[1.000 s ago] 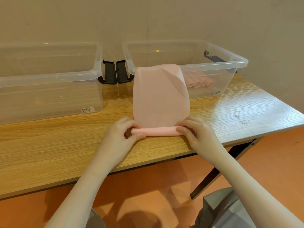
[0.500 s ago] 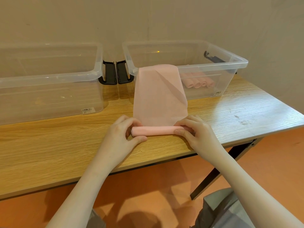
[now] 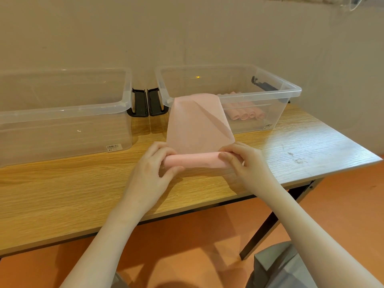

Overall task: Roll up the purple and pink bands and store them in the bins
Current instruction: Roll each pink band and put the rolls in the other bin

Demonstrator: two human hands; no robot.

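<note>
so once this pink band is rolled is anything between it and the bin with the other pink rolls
Nothing visible. Both hands grip the pink band on the table; its unrolled end drapes over the right bin's front rim. The bin is open-topped, with finished rolls at its right side.

The left bin (image 3: pixel 62 113) and the counter (image 3: pixel 52 190) run off the left edge. The pink band (image 3: pixel 197 125) hides part of the right bin's (image 3: pixel 259 96) front wall, and both labels are too small to read.
</note>
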